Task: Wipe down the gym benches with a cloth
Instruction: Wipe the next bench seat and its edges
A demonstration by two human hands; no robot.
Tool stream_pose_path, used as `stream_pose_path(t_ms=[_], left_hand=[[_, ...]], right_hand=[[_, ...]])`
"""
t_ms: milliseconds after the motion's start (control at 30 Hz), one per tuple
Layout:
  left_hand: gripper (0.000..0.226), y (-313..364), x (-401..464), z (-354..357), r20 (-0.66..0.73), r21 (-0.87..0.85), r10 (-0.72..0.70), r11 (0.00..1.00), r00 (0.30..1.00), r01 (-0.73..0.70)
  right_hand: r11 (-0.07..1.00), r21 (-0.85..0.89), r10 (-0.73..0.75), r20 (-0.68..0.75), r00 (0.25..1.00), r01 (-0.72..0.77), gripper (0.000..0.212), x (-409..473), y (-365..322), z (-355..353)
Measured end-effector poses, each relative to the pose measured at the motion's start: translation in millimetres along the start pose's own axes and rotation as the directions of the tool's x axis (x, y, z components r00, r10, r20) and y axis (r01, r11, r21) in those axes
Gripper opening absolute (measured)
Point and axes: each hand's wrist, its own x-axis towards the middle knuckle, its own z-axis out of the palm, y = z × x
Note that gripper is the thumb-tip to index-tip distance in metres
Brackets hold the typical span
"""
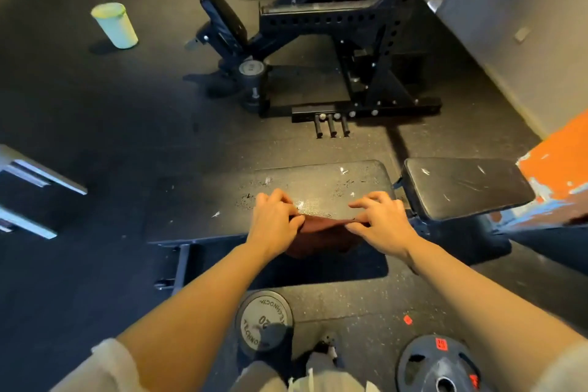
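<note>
Dark maroon cloth (321, 229) stretched between left hand (276, 222) and right hand (380, 219), each pinching a top corner, other fingers loosely spread. Held at near edge of scuffed black padded flat bench (334, 181); lower half draping off. Step judged: spreading cloth before wiping. Next: lay flat, press, sweep across speckled pad.

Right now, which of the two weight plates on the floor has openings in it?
The dark plate under the right forearm, red-labelled. The grey plate is solid.
</note>
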Motion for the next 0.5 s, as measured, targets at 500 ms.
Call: stream_pose_path(t_ms=[500], left_hand=[[0.041, 20.4, 101.4, 67.3, 0.663, -0.734, 0.149, 0.325, 0.734, 0.597]], right_hand=[[0.266, 0.949, 0.679, -0.057, 0.732, -0.172, 0.028, 55.6, -12.5, 90.4]])
